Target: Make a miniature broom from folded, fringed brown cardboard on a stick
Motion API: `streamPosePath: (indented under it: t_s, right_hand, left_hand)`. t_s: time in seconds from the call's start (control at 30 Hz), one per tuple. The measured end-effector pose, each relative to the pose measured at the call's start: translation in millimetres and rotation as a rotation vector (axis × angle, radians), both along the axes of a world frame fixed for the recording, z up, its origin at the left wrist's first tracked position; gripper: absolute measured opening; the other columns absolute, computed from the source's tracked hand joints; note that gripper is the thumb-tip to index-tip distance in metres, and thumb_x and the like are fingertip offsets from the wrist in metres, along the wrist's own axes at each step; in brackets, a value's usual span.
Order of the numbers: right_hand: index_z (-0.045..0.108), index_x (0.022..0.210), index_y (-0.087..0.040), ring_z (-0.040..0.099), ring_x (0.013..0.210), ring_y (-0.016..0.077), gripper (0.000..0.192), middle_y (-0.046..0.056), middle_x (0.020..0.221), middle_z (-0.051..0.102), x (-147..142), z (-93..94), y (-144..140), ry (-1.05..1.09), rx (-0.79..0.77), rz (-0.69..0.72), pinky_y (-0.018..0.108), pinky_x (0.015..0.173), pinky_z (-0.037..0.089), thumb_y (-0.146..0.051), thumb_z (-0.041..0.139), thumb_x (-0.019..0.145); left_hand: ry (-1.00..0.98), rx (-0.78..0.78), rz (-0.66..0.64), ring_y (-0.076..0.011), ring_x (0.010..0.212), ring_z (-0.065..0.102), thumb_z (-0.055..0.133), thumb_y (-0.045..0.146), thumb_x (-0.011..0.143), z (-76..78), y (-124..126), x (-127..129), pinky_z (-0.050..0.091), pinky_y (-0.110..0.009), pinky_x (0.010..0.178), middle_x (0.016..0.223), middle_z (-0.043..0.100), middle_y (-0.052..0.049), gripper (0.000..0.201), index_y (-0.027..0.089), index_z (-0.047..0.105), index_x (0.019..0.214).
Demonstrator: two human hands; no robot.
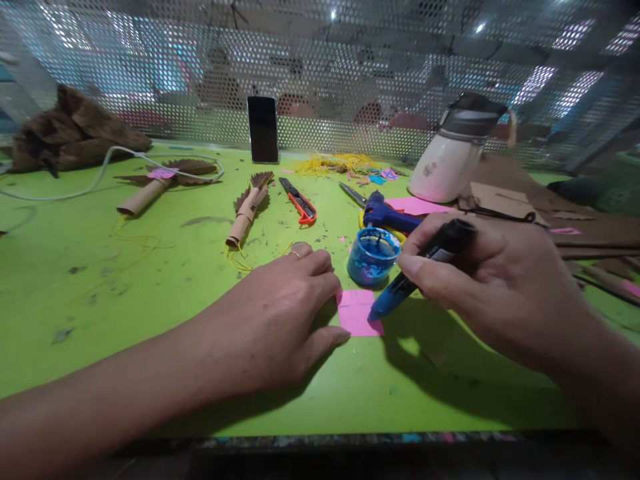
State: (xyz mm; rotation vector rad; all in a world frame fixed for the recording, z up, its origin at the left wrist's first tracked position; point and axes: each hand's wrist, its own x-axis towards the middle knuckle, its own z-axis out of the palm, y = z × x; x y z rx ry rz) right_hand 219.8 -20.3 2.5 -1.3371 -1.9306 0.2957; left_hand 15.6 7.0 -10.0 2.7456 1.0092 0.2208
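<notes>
A small pink square of paper (pixel 359 319) lies flat on the green table, with a thin dark line across its upper part. My left hand (pixel 285 310) rests at the paper's left side, thumb and fingers apart and touching its edge. In my right hand (pixel 493 287) is a black marker (pixel 413 277) with a blue front end, tilted so that its tip meets the paper at the right. Just behind the paper stands a small open pot (pixel 374 259), smeared with blue. My right thumb is close to the pot's rim.
Behind the pot lies a dark blue glue gun (pixel 383 212). Further back are an orange box cutter (pixel 300 202), rolled cardboard figures (pixel 249 212) with yellow string, a phone (pixel 263 130) standing upright, and yellow shreds (pixel 340 163). A white jug (pixel 445 160) and cardboard (pixel 585 207) are at right.
</notes>
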Motion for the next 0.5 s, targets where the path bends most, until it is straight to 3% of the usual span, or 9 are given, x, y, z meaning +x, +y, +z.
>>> streamPosePath:
  t_s: [0.37,0.5]
  right_hand:
    - [0.058,0.062,-0.021,0.039,0.04,0.0105,0.017,-0.003,0.048,0.046,1.0,0.9,-1.4,0.002,0.02,-0.023,0.025,0.036,0.028,-0.025,0.061,0.079]
    - [0.056,0.061,-0.021,0.046,0.044,0.0117,0.02,-0.001,0.052,0.052,1.1,0.3,1.4,0.044,0.097,-0.052,0.025,0.041,0.035,-0.021,0.059,0.08]
  left_hand:
    - [0.015,0.007,0.003,-0.0206,0.085,0.051,0.055,0.036,0.085,0.2,0.0,0.1,0.044,-0.034,0.076,0.086,0.055,-0.007,0.021,0.017,0.064,0.086]
    - [-0.005,-0.001,0.004,-0.0206,0.085,0.051,0.054,0.036,0.085,-0.8,-0.1,-0.2,0.044,-0.034,0.077,0.087,0.055,-0.007,0.021,0.017,0.064,0.086]
